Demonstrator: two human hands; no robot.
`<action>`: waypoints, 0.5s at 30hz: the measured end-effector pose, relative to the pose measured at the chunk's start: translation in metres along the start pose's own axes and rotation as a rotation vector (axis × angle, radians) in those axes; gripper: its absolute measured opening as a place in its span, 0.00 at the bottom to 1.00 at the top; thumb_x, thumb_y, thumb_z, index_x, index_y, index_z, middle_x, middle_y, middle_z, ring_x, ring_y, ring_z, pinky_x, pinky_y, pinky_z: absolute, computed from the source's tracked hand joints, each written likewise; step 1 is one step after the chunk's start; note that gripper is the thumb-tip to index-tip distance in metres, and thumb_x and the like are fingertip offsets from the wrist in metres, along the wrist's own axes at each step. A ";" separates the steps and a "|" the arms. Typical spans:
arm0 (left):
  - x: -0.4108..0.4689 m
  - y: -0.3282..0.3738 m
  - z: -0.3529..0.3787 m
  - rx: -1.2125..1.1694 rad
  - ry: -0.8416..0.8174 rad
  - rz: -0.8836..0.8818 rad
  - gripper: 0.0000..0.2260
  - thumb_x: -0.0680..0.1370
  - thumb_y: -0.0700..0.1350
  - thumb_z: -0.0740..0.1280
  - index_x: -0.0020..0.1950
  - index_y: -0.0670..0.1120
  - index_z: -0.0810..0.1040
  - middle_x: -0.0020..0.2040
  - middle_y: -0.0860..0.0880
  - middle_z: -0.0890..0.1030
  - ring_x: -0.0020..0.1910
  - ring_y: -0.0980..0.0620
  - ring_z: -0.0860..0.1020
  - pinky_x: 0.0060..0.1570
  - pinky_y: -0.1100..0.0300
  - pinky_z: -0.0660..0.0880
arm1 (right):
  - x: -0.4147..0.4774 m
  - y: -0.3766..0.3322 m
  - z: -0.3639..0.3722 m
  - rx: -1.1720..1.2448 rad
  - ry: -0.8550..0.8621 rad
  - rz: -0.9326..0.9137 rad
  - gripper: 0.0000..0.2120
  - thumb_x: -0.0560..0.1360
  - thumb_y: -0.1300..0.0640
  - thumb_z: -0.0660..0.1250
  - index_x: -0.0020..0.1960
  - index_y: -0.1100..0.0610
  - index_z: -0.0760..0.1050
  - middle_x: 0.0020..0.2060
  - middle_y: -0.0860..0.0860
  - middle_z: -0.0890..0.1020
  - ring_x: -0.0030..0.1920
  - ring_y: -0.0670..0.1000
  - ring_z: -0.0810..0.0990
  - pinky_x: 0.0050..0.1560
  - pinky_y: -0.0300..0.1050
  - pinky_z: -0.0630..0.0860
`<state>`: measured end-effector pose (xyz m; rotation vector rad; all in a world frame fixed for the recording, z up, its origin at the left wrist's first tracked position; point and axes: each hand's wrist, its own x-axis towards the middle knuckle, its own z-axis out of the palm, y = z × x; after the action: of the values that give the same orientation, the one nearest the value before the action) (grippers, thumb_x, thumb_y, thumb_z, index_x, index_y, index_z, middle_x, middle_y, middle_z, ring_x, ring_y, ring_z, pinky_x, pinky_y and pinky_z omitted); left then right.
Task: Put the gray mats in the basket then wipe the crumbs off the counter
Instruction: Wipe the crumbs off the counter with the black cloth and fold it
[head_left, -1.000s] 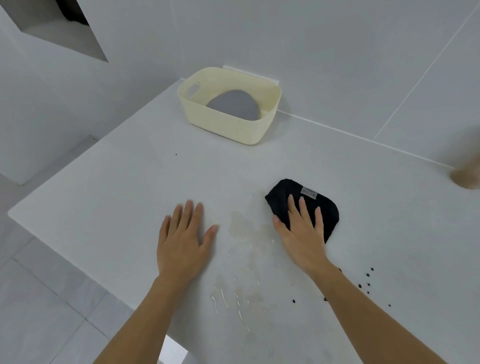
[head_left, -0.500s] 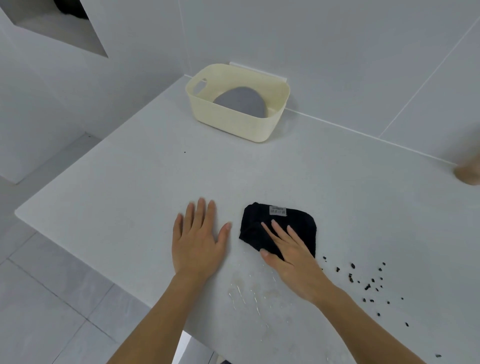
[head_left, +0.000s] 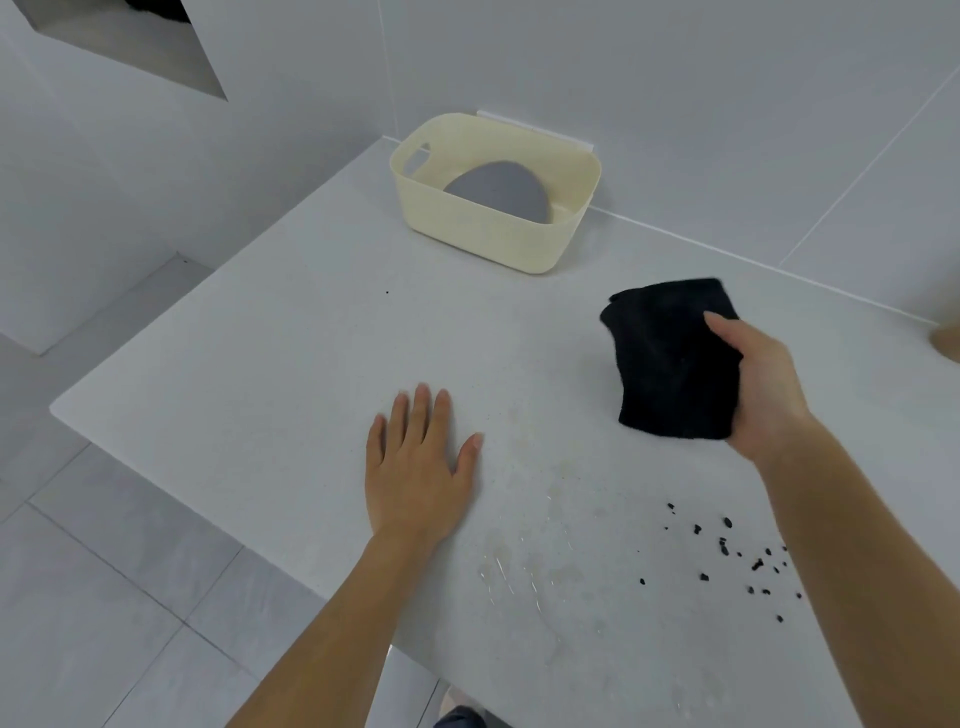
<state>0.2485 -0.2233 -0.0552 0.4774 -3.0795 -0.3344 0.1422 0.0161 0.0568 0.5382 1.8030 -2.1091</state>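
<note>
A gray mat (head_left: 498, 188) lies tilted inside the cream basket (head_left: 470, 236) at the back of the white counter (head_left: 291, 343). My right hand (head_left: 761, 384) is shut on a black cloth (head_left: 670, 358) and holds it lifted above the counter, right of centre. Several dark crumbs (head_left: 727, 551) are scattered on the counter near the front right, below that hand. My left hand (head_left: 421, 462) rests flat on the counter with fingers spread, near the front edge. Wet streaks (head_left: 524, 566) lie between my hands.
A single dark speck (head_left: 387, 292) sits left of the basket. A tan object (head_left: 945, 340) shows at the right edge by the tiled wall. The counter's left and front edges drop to a gray tiled floor (head_left: 104, 597).
My right hand has closed on the black cloth, lifted it off the counter and moved it right and away. My left hand stayed flat in place.
</note>
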 end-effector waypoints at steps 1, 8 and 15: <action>0.000 0.000 0.000 0.001 0.002 0.000 0.34 0.72 0.64 0.33 0.76 0.53 0.46 0.78 0.53 0.47 0.76 0.52 0.43 0.74 0.54 0.41 | 0.008 -0.001 0.000 -0.073 0.009 -0.042 0.11 0.73 0.49 0.64 0.52 0.52 0.78 0.49 0.52 0.84 0.51 0.55 0.82 0.55 0.53 0.77; 0.000 0.000 -0.002 -0.018 0.004 0.002 0.31 0.76 0.64 0.38 0.76 0.53 0.46 0.78 0.52 0.47 0.76 0.52 0.43 0.74 0.54 0.40 | 0.052 0.042 0.041 -0.999 -0.102 -0.185 0.26 0.77 0.44 0.56 0.72 0.52 0.60 0.73 0.48 0.59 0.75 0.53 0.51 0.74 0.52 0.44; 0.001 -0.004 -0.006 -0.218 0.066 -0.025 0.23 0.81 0.52 0.49 0.75 0.50 0.54 0.76 0.53 0.57 0.76 0.55 0.51 0.73 0.57 0.44 | 0.034 0.083 0.062 -1.511 -0.398 -0.475 0.26 0.79 0.45 0.51 0.74 0.53 0.55 0.76 0.42 0.49 0.74 0.41 0.39 0.72 0.51 0.33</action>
<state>0.2485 -0.2286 -0.0507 0.5064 -2.9288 -0.6333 0.1465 -0.0577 -0.0236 -0.6793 2.6427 -0.4117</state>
